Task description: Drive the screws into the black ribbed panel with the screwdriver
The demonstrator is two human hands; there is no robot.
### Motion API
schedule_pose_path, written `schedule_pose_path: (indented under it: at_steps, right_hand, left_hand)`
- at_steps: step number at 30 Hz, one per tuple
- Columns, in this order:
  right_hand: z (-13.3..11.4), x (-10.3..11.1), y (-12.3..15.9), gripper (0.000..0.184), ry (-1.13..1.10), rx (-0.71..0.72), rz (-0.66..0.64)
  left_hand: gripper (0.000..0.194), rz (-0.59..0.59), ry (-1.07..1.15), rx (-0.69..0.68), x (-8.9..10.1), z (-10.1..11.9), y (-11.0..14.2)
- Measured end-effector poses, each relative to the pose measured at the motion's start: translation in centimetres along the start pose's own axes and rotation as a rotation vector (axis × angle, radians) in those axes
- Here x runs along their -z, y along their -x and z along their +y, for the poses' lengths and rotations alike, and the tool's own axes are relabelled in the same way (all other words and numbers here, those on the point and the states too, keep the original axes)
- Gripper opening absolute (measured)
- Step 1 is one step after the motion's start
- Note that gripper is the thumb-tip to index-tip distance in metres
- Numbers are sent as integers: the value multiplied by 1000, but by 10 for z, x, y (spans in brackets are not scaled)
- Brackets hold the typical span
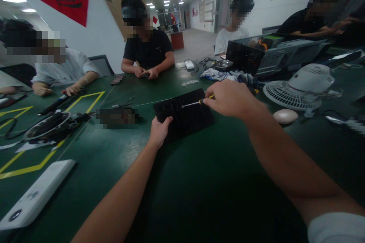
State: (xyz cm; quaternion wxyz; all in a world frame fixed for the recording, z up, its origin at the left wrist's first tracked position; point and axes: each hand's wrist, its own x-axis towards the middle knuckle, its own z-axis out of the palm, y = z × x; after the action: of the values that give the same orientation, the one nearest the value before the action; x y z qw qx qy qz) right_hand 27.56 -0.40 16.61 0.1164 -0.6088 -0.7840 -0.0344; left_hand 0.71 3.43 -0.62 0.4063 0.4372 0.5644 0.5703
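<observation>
A flat black rectangular panel [188, 115] is held a little tilted over the green table. Its lower left corner is gripped by my left hand [160, 131], with the thumb on the top face and the other fingers hidden beneath. My right hand [229, 98] is closed round the yellow and black handle of a screwdriver [191, 103]. The metal shaft points left across the panel, and its tip is over the panel's middle; whether it touches cannot be made out. The panel's surface detail is too dark to read.
A white fan [302, 85] and a computer mouse [285, 116] lie right, before an opened computer case [270, 55]. Small loose parts [125, 104] lie left, beyond a pixelated dark object [118, 117]. A white box-like device [38, 193] is near left. Several people sit around the table [199, 182].
</observation>
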Motion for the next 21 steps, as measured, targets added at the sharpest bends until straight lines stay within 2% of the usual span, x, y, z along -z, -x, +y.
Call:
schedule_pose_path:
  at_steps: [3, 5, 8, 13, 21]
  right_hand:
    - [0, -1, 0, 45, 24, 2, -69]
    - [2, 0, 0, 43, 5, 9, -73]
    - [11, 5, 0, 30, -35, 56, -11]
    - [22, 10, 0, 21, -60, 107, 131]
    - [15, 2, -4, 27, -99, 126, 176]
  left_hand:
    - [43, 6, -8, -7, -1, 0, 0]
    - [43, 13, -4, -2, -1, 0, 1]
    - [44, 9, 7, 7, -1, 0, 1]
    - [43, 15, 2, 7, -1, 1, 1]
    - [43, 3, 7, 5, -1, 1, 2]
